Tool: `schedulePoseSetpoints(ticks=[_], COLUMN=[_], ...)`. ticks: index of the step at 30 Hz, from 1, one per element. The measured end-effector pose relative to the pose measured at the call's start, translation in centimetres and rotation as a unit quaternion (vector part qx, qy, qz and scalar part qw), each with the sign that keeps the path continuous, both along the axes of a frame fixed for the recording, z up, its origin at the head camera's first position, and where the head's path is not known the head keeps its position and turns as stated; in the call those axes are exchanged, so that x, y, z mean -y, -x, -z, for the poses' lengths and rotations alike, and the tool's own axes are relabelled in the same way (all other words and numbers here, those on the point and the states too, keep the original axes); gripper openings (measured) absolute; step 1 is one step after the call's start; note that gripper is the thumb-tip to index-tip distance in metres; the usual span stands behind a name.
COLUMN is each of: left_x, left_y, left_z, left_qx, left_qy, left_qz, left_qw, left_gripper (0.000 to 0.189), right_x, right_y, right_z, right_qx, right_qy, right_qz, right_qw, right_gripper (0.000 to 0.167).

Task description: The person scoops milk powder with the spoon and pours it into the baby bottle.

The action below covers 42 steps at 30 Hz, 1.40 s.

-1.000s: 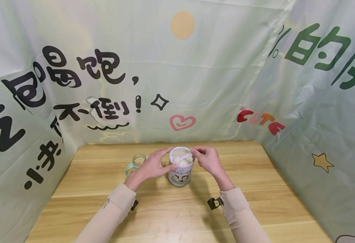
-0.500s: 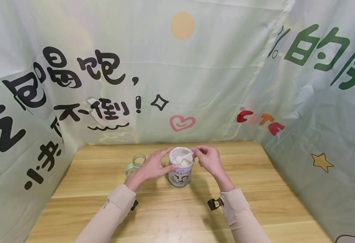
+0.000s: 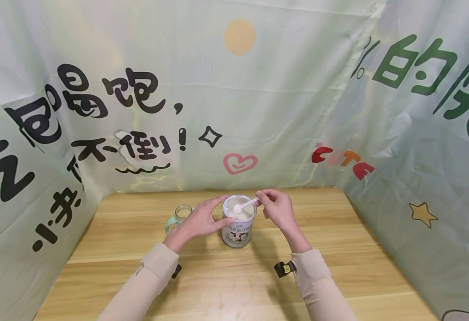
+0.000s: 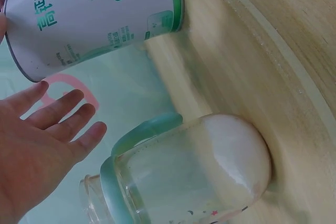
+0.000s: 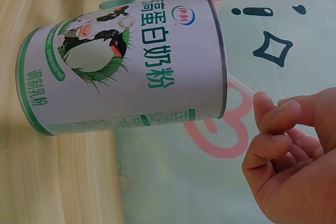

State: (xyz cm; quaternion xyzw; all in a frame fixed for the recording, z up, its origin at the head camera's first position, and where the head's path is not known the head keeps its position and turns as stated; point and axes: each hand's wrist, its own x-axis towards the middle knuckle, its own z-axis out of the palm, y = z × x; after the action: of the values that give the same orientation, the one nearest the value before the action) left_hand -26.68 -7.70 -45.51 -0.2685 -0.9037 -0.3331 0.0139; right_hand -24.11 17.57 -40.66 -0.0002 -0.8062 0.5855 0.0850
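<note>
A milk powder can stands upright on the table with its top off, pale powder showing inside. My right hand pinches the handle end of a white scoop between thumb and fingertips, past the right rim. The scoop's bowl lies within the can's mouth. At the can's left side is my left hand, its thumb over the front rim. The left wrist view shows its fingers spread and nearly straight, the foremost fingertip right at the can's edge.
Behind my left hand stands a lidless clear bottle with a green handle and white contents at its bottom. The wooden table meets printed fabric walls at the back and sides.
My right hand has drawn slightly right and back, baring more of the scoop's handle; the scoop's bowl has shifted a little right inside the can. The left hand stays in place.
</note>
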Motion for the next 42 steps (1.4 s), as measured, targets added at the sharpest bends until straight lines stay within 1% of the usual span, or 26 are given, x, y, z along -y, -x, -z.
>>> schedulePoseSetpoints(ticks=[6,10,13,19,21,25,29,32,35,39,42], left_x=[0.1,0.2,0.5,1.4,1.7,2.4,3.2,3.8,4.4,5.3,6.0], left_y=[0.0,0.0,0.0,0.0,0.0,0.0,0.0,-0.1,0.0,-0.1,-0.2], left_z=[-0.2,-0.4,-0.5,-0.6,-0.7,-0.9,-1.2,-1.4,-1.3,-1.2,-1.1], left_qx=[-0.001,-0.002,-0.008,-0.007,-0.013,-0.022,-0.022,-0.037,-0.058,-0.078,-0.082], left_qy=[0.0,0.004,-0.003,-0.028,-0.033,-0.032,-0.046,-0.062,-0.064,-0.057,-0.049], left_qz=[0.003,-0.002,-0.008,-0.03,-0.037,-0.058,-0.07,-0.073,-0.079,-0.088,-0.103], left_qw=[1.0,1.0,0.9999,0.9991,0.9987,0.9976,0.9963,0.9948,0.9931,0.9914,0.99], left_gripper=[0.086,0.086,0.085,0.081,0.079,0.076,0.073,0.068,0.065,0.064,0.066], right_x=[0.0,-0.1,-0.1,0.1,0.3,0.9,1.6,2.2,2.9,4.0,4.8], right_y=[-0.1,-0.1,0.0,0.1,0.1,0.1,0.3,0.4,0.5,0.5,0.5], right_z=[-0.2,-0.3,-0.5,-0.8,-1.0,-1.3,-1.4,-1.4,-1.5,-1.6,-1.6], right_qx=[-0.004,-0.007,-0.014,-0.028,-0.03,-0.038,-0.04,-0.041,-0.045,-0.046,-0.047], right_qy=[-0.001,0.002,0.008,0.021,0.024,0.037,0.052,0.058,0.063,0.068,0.069], right_qz=[0.003,0.007,0.009,0.003,0.0,-0.003,-0.006,-0.011,-0.019,-0.03,-0.035], right_qw=[1.0,0.9999,0.9998,0.9994,0.9992,0.9986,0.9978,0.9974,0.9969,0.9962,0.9959], right_gripper=[0.024,0.025,0.025,0.028,0.028,0.026,0.024,0.022,0.023,0.023,0.021])
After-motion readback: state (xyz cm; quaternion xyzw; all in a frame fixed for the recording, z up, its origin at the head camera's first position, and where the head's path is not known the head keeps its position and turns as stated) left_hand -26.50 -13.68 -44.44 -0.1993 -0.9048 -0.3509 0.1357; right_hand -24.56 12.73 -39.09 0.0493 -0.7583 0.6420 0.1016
